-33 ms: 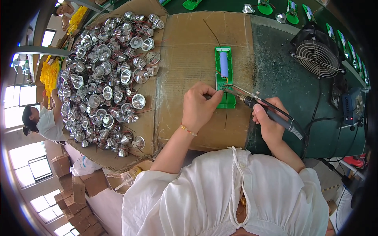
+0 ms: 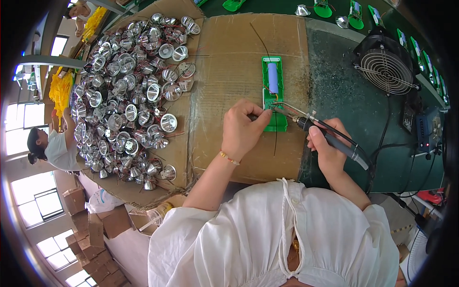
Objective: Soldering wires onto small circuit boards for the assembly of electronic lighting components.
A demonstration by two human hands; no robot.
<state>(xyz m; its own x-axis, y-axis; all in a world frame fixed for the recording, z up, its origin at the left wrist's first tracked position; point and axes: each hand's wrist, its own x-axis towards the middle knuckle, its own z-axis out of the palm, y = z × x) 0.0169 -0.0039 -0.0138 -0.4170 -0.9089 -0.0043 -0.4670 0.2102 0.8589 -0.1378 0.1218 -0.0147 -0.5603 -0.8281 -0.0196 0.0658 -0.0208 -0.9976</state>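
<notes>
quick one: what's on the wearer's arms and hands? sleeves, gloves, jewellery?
Both hands are bare, no gloves. The left hand has a thin bracelet at the wrist, gold-coloured with a few red beads. The right hand shows nothing on the wrist. The forearms are uncovered; loose white sleeves of a gathered blouse end at about the elbows. No rings or watch can be made out.

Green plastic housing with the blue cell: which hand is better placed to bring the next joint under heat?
Right hand, probably: it holds the soldering iron, tip at the green plastic housing. Left hand only steadies the housing's lower end.
</notes>
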